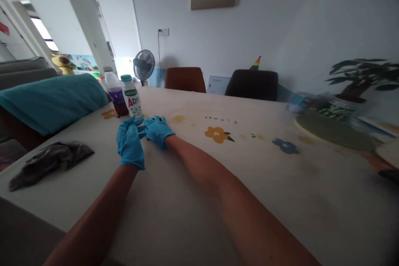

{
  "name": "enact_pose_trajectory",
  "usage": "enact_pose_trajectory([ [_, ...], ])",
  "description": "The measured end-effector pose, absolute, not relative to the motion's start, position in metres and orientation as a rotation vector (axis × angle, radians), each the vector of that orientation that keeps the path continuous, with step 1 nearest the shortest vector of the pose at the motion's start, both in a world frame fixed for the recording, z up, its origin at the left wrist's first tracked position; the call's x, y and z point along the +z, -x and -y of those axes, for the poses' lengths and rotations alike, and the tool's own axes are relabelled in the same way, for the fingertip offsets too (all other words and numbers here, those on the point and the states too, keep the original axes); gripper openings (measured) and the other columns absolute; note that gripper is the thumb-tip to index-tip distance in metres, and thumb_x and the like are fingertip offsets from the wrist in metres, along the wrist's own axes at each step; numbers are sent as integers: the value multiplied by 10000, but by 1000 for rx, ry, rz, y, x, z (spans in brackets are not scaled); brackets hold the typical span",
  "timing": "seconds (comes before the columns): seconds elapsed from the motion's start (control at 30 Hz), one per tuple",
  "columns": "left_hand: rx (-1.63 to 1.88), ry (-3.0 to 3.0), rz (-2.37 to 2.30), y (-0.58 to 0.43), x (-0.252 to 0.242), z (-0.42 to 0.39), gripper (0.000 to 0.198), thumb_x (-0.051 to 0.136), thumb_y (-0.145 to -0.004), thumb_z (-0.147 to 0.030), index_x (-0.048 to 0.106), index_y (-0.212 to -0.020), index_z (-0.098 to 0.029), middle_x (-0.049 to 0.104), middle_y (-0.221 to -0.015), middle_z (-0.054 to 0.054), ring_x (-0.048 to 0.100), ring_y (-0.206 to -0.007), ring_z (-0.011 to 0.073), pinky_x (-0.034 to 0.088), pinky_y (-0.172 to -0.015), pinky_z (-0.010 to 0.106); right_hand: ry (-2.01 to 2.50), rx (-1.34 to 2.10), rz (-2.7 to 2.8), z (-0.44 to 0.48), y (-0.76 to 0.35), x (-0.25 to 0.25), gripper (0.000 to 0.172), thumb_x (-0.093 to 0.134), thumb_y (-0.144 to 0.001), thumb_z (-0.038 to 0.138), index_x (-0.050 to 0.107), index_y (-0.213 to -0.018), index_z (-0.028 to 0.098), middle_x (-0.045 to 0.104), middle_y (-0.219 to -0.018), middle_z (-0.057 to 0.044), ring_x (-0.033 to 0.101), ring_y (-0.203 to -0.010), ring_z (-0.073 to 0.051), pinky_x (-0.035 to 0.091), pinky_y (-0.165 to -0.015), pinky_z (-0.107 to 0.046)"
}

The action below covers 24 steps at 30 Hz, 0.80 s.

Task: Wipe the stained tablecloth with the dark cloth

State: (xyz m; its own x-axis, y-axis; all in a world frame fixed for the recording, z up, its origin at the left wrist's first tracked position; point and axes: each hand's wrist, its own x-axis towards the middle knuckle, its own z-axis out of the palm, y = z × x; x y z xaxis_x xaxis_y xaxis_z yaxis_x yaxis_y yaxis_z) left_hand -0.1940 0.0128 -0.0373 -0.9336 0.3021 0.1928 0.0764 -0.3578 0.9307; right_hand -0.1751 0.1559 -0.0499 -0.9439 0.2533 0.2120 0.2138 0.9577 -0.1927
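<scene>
Both of my hands wear blue gloves and are close together over the table (193, 178), just in front of two bottles. My left hand (130, 143) is half curled, palm turned toward the right hand, its fingers apart with nothing visible in them. My right hand (158, 131) is bent low at the tabletop with fingers curled. Small dark bits show at its fingers, too small to name. Right behind the hands stands a white bottle with a green cap (132, 97). Beside it is a clear bottle with a purple label and dark liquid (117, 95).
A crumpled grey cloth (54, 160) lies on the left side. At the right, a potted plant (343, 104) stands by a round green mat (330, 131) and a blurred blue-white container (299, 103). Two chairs (185, 79) line the far edge, with a fan (144, 65) behind.
</scene>
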Motion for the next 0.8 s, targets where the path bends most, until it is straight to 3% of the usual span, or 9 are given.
enact_pose_trajectory([
  [0.27,2371,-541,-1750,192,-46,-10,398,738,-842,-429,751,-1214,-286,933,-1278,190,929,-1120,382,717,-819,437,810,145,2730,-208,168,-49,258,771,-1276,396,856,-1384,178,871,-1540,-147,735,-1430,-349,616,-1249,-647],
  [0.47,2341,-541,-1779,193,-45,-10,445,716,-804,-409,743,-1227,-275,920,-1336,203,904,-1097,367,701,-825,436,1061,86,2631,-246,102,-57,473,903,-1223,499,822,-1584,204,803,-1664,-157,812,-1481,-369,706,-1267,-647],
  [0.63,2293,-538,-1814,194,-45,-11,471,680,-801,-402,706,-1241,-235,903,-1333,208,876,-1075,336,704,-902,450,1338,90,2582,-271,25,-52,510,905,-1222,499,807,-1637,218,782,-1712,-163,795,-1524,-385,695,-1292,-667],
  [0.8,2258,-483,-1799,192,-40,-11,456,640,-815,-290,694,-1260,-208,911,-1350,187,862,-1053,290,705,-938,421,1565,90,2548,-288,-58,-44,506,899,-1224,503,809,-1640,229,773,-1730,-163,787,-1535,-384,686,-1305,-668],
])
